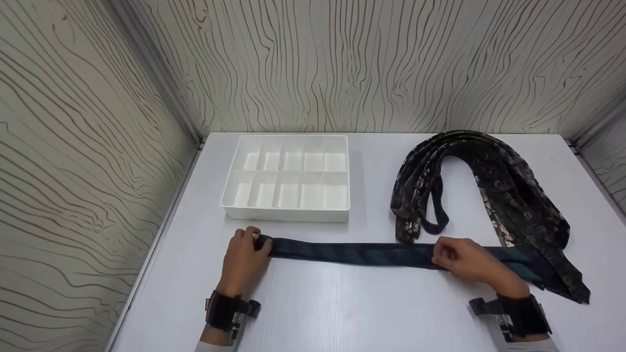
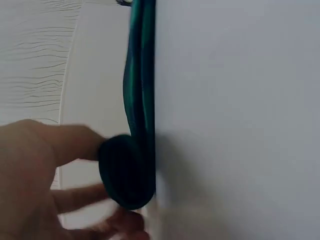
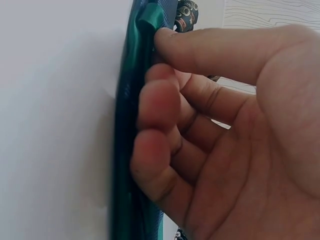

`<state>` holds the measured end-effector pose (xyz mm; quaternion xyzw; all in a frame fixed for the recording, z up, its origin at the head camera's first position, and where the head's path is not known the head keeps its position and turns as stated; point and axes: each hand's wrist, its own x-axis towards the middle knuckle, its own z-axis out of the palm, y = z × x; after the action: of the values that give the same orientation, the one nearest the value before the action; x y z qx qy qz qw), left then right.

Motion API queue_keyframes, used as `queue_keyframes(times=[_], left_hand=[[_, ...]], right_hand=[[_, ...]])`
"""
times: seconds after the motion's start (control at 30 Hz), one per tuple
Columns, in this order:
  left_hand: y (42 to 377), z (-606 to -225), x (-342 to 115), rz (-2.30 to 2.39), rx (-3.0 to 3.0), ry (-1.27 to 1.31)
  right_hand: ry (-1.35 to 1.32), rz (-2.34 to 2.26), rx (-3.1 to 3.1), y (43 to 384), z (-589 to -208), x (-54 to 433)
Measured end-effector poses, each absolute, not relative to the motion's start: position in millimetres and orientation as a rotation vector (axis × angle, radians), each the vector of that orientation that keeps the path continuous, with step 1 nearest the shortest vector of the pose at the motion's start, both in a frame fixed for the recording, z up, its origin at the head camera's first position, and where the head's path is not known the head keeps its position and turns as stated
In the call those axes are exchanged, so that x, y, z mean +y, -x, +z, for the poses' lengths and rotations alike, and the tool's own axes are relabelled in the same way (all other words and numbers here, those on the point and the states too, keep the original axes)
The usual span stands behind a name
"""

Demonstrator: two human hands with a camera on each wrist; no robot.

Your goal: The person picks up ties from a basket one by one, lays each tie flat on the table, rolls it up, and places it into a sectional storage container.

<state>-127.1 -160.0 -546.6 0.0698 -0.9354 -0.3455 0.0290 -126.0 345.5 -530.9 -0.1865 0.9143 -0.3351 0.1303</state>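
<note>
A dark blue and green striped necktie lies stretched lengthwise across the white table. At its left end, the tie is wound into a small roll, which my left hand holds between thumb and fingers. Farther right along the strip, my right hand pinches the tie with curled fingers; in the right wrist view its thumb and fingertips lie right at the fabric. Beyond that hand, the tie's wide end runs beneath the tip of a dark floral necktie.
A white divided tray with two rows of compartments stands behind the left part of the tie. The floral fabric lies in a curved bundle at the back right, a dark narrow loop beside it. Wood-grain panels border the table.
</note>
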Motion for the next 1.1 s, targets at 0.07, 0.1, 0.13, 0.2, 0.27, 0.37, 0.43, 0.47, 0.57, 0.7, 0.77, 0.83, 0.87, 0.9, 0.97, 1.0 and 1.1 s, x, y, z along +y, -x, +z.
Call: queue_keyframes(times=[0.07,0.1,0.13,0.2,0.27,0.37,0.43,0.47,0.57,0.7,0.77,0.83,0.87,0.9,0.97,1.0,1.1], left_hand=[[127,-547,-159,-1.072,-2.889,-0.241],[128,-547,-158,-1.088,-2.885,-0.240],[128,-547,-157,-1.104,-2.877,-0.230],[129,-547,-155,-1.120,-2.857,-0.186],[130,-547,-152,-1.136,-2.832,-0.133],[130,-545,-145,-1.195,-2.802,-0.062],[130,-545,-140,-1.245,-2.796,-0.022],[130,-545,-138,-1.261,-2.800,-0.002],[129,-546,-133,-1.247,-2.825,0.072],[128,-547,-133,-1.199,-2.848,0.136],[126,-547,-135,-1.210,-2.856,0.145],[124,-548,-137,-1.213,-2.879,0.149],[123,-547,-138,-1.219,-2.893,0.149],[122,-547,-139,-1.211,-2.906,0.161],[120,-546,-141,-1.188,-2.931,0.191],[119,-546,-142,-1.177,-2.944,0.212],[118,-544,-145,-1.139,-2.961,0.287]], right_hand=[[0.532,-0.973,2.655,126,-531,346],[0.528,-0.972,2.654,126,-532,346],[0.526,-0.968,2.656,126,-532,346],[0.525,-0.962,2.661,126,-532,346],[0.528,-0.958,2.671,126,-532,345],[0.530,-0.962,2.680,126,-532,345],[0.530,-0.962,2.688,125,-532,344],[0.529,-0.959,2.695,125,-532,344],[0.519,-0.948,2.709,124,-533,343],[0.498,-0.933,2.717,124,-533,343],[0.492,-0.929,2.716,125,-533,342],[0.491,-0.913,2.722,125,-533,342],[0.491,-0.904,2.724,125,-533,342],[0.492,-0.894,2.727,125,-533,342],[0.496,-0.880,2.733,125,-533,342],[0.498,-0.874,2.735,125,-533,342],[0.503,-0.881,2.736,125,-533,342]])
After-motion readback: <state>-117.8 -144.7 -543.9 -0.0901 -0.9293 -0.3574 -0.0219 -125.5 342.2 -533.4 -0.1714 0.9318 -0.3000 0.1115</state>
